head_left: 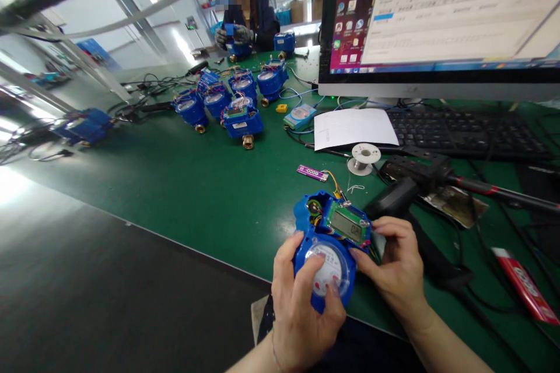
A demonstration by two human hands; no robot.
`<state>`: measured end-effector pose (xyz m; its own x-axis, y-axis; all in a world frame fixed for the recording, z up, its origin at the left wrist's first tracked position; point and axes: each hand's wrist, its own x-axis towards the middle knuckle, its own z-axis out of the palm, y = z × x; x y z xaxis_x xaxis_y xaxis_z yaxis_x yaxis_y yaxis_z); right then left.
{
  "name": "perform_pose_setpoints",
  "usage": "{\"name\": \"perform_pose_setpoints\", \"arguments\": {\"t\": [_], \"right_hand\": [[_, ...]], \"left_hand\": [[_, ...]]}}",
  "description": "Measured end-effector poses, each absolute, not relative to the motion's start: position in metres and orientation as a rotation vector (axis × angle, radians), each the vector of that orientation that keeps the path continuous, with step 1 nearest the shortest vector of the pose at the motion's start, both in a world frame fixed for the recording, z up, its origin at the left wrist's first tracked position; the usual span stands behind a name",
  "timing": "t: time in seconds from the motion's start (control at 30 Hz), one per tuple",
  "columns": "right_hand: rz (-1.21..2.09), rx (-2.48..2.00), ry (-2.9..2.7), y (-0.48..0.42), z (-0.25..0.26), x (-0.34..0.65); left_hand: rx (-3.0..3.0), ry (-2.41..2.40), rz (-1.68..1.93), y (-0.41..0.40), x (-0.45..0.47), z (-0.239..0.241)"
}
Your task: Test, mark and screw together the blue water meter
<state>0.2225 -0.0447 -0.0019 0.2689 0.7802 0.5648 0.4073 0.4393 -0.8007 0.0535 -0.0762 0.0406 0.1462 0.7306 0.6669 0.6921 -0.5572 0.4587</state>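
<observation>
A blue water meter (346,284) is at the table's near edge, its round dial facing up. My left hand (301,309) grips it from the left, with fingers lying across the clear dial cover. Above the dial sits a display module (347,225), a green circuit board with a lit-up LCD reading, in an open blue housing. My right hand (400,268) holds the right side of this module between thumb and fingers, near several thin wires. A purple battery-like stick (312,173) with thin leads lies just beyond the meter.
Several blue meters (242,125) stand farther back, with more at the far left. A solder spool (365,154), white paper (356,128), a keyboard (472,134) and a monitor (437,88) are to the right. A black scanner (398,198) lies close by. Across the table, a gloved person handles another meter.
</observation>
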Motion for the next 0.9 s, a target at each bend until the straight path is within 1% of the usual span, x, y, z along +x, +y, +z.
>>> {"name": "perform_pose_setpoints", "arguments": {"t": [0.13, 0.2, 0.3, 0.53, 0.9], "right_hand": [[0.666, -1.234, -1.355, -0.04, -0.002, 0.232], [0.759, -1.272, -1.4, -0.039, 0.0, 0.236], [0.691, -1.321, -1.423, -0.042, 0.004, 0.241], [0.581, -1.3, -1.472, -0.049, 0.011, 0.237], [0.547, -1.168, -1.628, -0.041, 0.017, 0.237]], "left_hand": [[2.481, 1.465, 1.364, -0.08, 0.068, 0.046], [2.535, 1.452, 1.323, -0.081, 0.07, 0.046], [2.538, 1.432, 1.296, -0.082, 0.069, 0.046], [2.486, 1.419, 1.377, -0.085, 0.061, 0.045], [2.488, 1.365, 1.435, -0.084, 0.061, 0.041]]}}
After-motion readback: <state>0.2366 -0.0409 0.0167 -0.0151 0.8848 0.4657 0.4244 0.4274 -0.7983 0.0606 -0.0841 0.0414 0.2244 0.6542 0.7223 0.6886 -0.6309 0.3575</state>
